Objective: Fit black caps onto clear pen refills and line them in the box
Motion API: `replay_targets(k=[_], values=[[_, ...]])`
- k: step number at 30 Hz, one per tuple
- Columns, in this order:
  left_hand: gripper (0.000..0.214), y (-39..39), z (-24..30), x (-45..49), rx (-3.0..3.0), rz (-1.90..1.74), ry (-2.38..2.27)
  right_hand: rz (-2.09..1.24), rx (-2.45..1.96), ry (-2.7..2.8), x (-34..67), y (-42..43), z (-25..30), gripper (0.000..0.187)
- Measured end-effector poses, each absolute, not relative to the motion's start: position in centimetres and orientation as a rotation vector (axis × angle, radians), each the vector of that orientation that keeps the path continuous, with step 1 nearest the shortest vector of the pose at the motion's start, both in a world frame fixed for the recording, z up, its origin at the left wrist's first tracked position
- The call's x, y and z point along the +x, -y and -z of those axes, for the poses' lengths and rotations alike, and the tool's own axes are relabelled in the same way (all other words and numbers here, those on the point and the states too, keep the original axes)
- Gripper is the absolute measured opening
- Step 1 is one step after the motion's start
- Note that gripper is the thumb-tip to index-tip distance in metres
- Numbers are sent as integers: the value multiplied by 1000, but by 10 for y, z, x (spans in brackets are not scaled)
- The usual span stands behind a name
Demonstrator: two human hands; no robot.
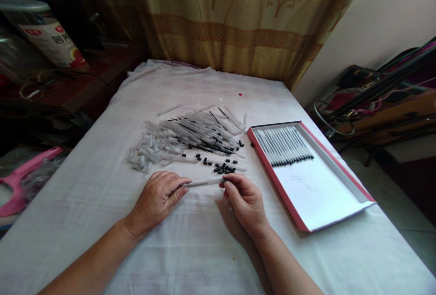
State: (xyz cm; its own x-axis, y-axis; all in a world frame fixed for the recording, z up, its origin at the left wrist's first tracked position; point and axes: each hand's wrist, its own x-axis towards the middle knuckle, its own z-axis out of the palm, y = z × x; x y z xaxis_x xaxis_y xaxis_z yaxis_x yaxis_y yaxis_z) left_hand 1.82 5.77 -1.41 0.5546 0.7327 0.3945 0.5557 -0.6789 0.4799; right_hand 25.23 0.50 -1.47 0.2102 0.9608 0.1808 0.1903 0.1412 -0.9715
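A clear pen (206, 182) lies level between my two hands, just above the cloth. My left hand (158, 197) pinches its left end, and my right hand (243, 202) grips the right end, where a dark tip shows at the fingers. Beyond them is a heap of clear pen barrels (190, 129) with dark refills among them. Small black plugs (225, 168) are scattered in front of the heap. To its left sits a pile of clear caps (146, 149). On the right, a shallow red-edged box (293, 195) holds a row of pens (282, 145) with black ends.
A white cloth (119, 149) covers the table. Behind it hangs a gold curtain (238, 27). A lidded jar (51, 36) stands on a dark side table at the left, above a pink plastic thing (30, 172). A tiny red piece (240, 94) lies at the back.
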Motion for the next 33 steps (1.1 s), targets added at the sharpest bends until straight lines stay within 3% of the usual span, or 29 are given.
replay_targets(k=[6,15,26,33], values=[[18,-57,12,19,2378,-899,-1101,-872,-1301,1207,250,-4,15,12],[27,-57,15,18,2434,-866,-1079,-911,-1275,1132,250,-6,13,12],[23,-57,14,18,2430,-884,-1093,-969,-1286,1112,247,-6,13,12],[21,-57,12,21,2452,-897,-1054,-1059,-1324,1223,246,-5,15,21]])
